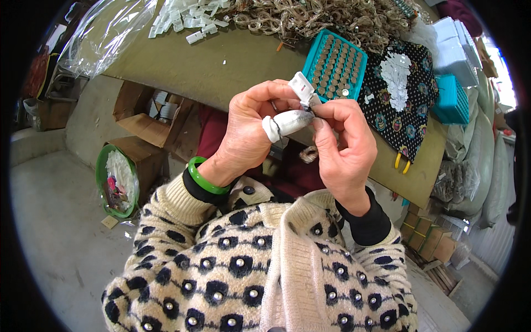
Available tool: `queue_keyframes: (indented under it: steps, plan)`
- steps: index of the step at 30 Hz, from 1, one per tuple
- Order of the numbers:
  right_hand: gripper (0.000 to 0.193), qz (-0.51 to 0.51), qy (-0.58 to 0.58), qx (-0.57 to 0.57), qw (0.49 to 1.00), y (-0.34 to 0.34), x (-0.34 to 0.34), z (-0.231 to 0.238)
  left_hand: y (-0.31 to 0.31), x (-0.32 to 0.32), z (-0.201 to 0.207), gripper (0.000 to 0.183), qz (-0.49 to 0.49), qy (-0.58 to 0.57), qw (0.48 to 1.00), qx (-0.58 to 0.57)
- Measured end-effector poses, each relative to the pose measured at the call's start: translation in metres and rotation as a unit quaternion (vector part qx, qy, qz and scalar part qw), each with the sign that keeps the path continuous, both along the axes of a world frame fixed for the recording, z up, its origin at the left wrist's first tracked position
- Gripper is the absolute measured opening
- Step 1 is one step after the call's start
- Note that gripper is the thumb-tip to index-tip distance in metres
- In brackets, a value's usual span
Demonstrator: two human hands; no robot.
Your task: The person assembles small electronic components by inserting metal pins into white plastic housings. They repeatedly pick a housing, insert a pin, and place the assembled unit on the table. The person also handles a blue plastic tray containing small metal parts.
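In front of my chest, both hands meet at a small white plastic case [301, 87] with a flap-like part tilted up. My left hand [244, 123] grips it from the left; its thumb is wrapped in a white cover [287, 122] tied with dark thread. My right hand [347, 146] pinches the case's lower right end between thumb and fingertips. A coil of clear brownish cord [308, 154] hangs below, between the hands; where it joins the case is hidden. Just beyond, a teal tray [362, 67] holds rows of round, coin-like discs.
On the table [166, 72] lie loose white plastic cases [182, 16], a heap of coiled cords [310, 19], and a patterned dark cloth [412, 124] bearing white pieces [396, 77]. Yellow-handled pliers [402, 162] poke past the cloth. A green-rimmed basket [102, 176] and cardboard box [149, 128] stand left.
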State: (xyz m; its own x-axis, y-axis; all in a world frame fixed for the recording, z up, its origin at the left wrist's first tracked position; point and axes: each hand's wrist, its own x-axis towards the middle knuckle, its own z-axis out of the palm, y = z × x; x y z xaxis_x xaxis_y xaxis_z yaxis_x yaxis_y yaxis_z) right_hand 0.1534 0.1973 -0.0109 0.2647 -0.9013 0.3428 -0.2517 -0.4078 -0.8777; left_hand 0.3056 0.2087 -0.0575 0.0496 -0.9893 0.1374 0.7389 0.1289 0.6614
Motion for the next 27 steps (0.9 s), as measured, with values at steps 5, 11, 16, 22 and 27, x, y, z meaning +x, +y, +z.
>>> queue_keyframes:
  steps: [5, 11, 16, 22, 27]
  plan:
    - [0.03, -0.032, 0.062, -0.186, 0.98, 0.0, 0.004, -0.012, 0.006, 0.001, 0.008, 0.024, 0.019, -0.048, 0.995, 0.089]
    - [0.035, -0.059, 0.111, -0.289, 0.949, 0.002, 0.008, -0.022, 0.004, -0.002, 0.008, 0.02, 0.205, -0.342, 0.916, -0.044]
    - [0.029, -0.055, 0.08, -0.216, 0.971, -0.001, 0.01, -0.025, 0.013, -0.002, 0.016, 0.021, 0.196, -0.421, 0.886, 0.016]
    - [0.012, -0.015, -0.114, 0.113, 0.987, 0.008, 0.011, -0.012, 0.007, 0.011, 0.01, 0.028, -0.076, 0.057, 0.982, 0.164]
    - [0.009, -0.007, -0.167, 0.211, 0.963, 0.01, 0.013, -0.007, 0.01, 0.013, 0.002, 0.033, -0.121, 0.124, 0.965, 0.197]
